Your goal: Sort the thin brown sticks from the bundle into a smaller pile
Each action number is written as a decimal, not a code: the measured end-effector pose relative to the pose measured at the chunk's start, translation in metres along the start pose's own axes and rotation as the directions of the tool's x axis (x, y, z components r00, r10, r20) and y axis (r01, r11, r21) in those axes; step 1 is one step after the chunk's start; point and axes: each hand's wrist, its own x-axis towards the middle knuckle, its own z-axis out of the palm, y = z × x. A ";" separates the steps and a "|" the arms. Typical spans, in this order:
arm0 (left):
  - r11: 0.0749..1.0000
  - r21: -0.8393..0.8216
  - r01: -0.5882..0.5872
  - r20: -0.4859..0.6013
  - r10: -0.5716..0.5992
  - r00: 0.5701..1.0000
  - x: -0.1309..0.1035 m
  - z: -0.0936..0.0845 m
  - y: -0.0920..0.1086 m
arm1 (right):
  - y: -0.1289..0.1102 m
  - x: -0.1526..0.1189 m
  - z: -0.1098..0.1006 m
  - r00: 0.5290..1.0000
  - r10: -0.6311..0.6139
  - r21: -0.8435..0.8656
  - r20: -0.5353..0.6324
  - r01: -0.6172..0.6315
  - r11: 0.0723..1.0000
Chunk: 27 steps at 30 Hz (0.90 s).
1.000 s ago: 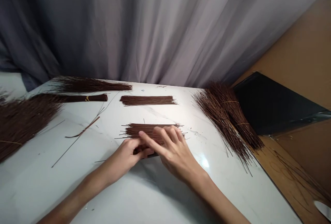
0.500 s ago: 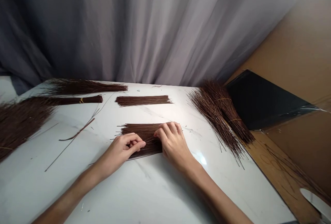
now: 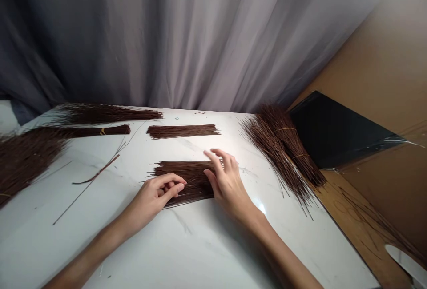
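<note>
In front of me a flat layer of thin dark-brown sticks (image 3: 188, 170) lies crosswise on the white table. Over its left part is my left hand (image 3: 162, 193), thumb and forefinger pinched together on what looks like a thin brown stick, whose end shows just past the fingertips. My right hand (image 3: 227, 178) is above the layer's right end, fingers raised and spread, thumb apart, with nothing seen in it. Behind the layer lies a smaller, neat bundle of sticks (image 3: 183, 131), touched by neither hand.
Loose brushy bundles (image 3: 110, 113) and a bundle with a yellow tie (image 3: 83, 131) lie at the left. Crossed loose strands (image 3: 100, 171) are nearer. Tied bundles (image 3: 283, 142) sit at the table's right edge, beside a black panel (image 3: 336, 133). A grey curtain (image 3: 187, 35) hangs behind.
My right hand has lifted its fingers off the sticks and spread them. The left hand keeps its pinch in nearly the same place. The view has shifted slightly.
</note>
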 end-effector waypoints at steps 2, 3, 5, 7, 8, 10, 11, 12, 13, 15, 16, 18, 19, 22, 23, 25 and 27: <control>1.000 -0.022 0.013 0.005 -0.013 1.000 0.000 -0.002 0.000 | 0.001 0.000 -0.001 0.973 0.206 0.125 -0.108 -0.192 0.973; 0.999 -0.037 0.016 0.009 -0.016 1.000 0.000 -0.002 0.000 | 0.002 0.000 0.000 0.939 0.316 0.201 -0.136 -0.286 0.937; 0.998 -0.070 0.008 0.015 -0.007 1.000 0.000 -0.002 0.001 | 0.003 0.000 0.003 0.851 0.515 0.378 -0.103 -0.446 0.812; 0.996 -0.087 0.000 0.025 0.002 1.000 0.000 -0.001 0.002 | 0.004 0.001 0.006 0.777 0.627 0.552 0.062 -0.550 0.627; 0.996 -0.089 0.001 0.031 0.002 1.000 -0.001 0.000 0.002 | 0.003 0.002 0.007 0.756 0.633 0.615 0.164 -0.580 0.533; 0.996 -0.086 0.010 0.051 -0.006 0.999 -0.001 0.002 0.003 | 0.002 0.004 0.009 0.752 0.577 0.687 0.320 -0.603 0.405; 0.996 -0.083 0.014 0.061 -0.009 0.998 -0.002 0.003 0.004 | 0.001 0.005 0.009 0.762 0.541 0.707 0.357 -0.599 0.376; 0.997 -0.080 0.017 0.071 -0.011 0.997 -0.002 0.003 0.004 | 0.000 0.006 0.008 0.774 0.513 0.725 0.371 -0.587 0.361; 0.997 -0.076 0.017 0.079 -0.011 0.997 -0.002 0.003 0.005 | -0.001 0.006 0.007 0.785 0.495 0.742 0.372 -0.572 0.351; 0.998 -0.061 0.017 0.100 -0.011 0.995 -0.003 0.002 0.008 | -0.003 0.007 0.003 0.800 0.479 0.762 0.362 -0.550 0.342; 0.999 -0.047 0.016 0.107 -0.011 0.994 -0.004 0.002 0.009 | -0.004 0.007 0.001 0.803 0.479 0.764 0.355 -0.544 0.346; 1.000 -0.007 0.015 0.106 -0.014 0.994 -0.006 0.002 0.011 | -0.006 0.007 -0.002 0.805 0.494 0.759 0.330 -0.537 0.368; 1.000 0.013 0.017 0.102 -0.018 0.995 -0.007 0.003 0.011 | -0.007 0.007 -0.004 0.804 0.504 0.755 0.316 -0.534 0.380; 0.998 0.050 0.026 0.090 -0.030 0.995 -0.011 0.008 0.007 | -0.008 0.009 -0.005 0.810 0.508 0.755 0.291 -0.521 0.398; 0.998 0.048 0.030 0.090 -0.034 0.995 -0.011 0.010 0.006 | -0.008 0.009 -0.005 0.809 0.505 0.758 0.301 -0.524 0.388; 0.999 0.016 0.037 0.075 -0.038 0.996 -0.012 0.013 0.004 | -0.006 0.009 -0.005 0.787 0.500 0.746 0.363 -0.566 0.350; 0.999 -0.047 0.022 0.046 -0.020 0.999 -0.011 0.014 0.006 | -0.006 0.009 -0.005 0.752 0.483 0.712 0.449 -0.627 0.315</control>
